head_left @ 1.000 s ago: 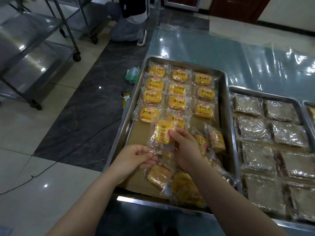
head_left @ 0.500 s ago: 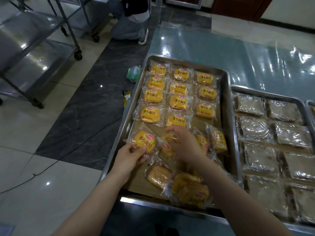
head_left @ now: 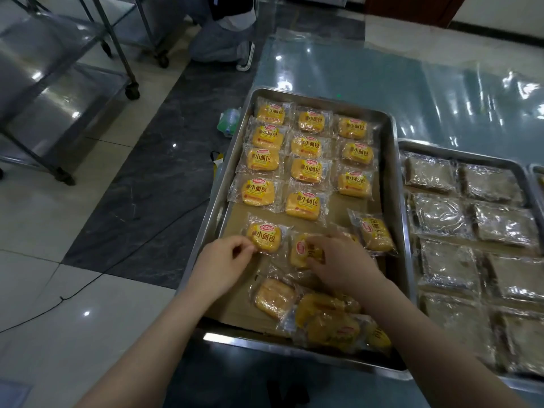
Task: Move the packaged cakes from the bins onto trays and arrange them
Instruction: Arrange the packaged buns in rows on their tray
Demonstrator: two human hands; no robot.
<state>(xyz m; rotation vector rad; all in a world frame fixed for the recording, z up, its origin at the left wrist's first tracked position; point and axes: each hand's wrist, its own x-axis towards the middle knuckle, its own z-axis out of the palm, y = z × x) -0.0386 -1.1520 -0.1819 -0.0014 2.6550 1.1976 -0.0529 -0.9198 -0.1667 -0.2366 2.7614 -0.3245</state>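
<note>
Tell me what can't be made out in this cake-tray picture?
Head view:
- Middle cake, gripped by the right hand: mostly covered by it.
- Left hand at the left cake: a pinch or a touch, too small to tell.
- Loose pile: overlapping wrappers hide the count.
- Third tray: cut off by the right edge.
- Brown packets: glare hides labels.

lifted packet (head_left: 264, 237) now lies flat on tray (head_left: 393, 187).

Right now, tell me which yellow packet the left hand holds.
The upright-label packet starting the fifth row, left column; the left hand pinches its near corner. The right hand holds a sideways packet.
</note>
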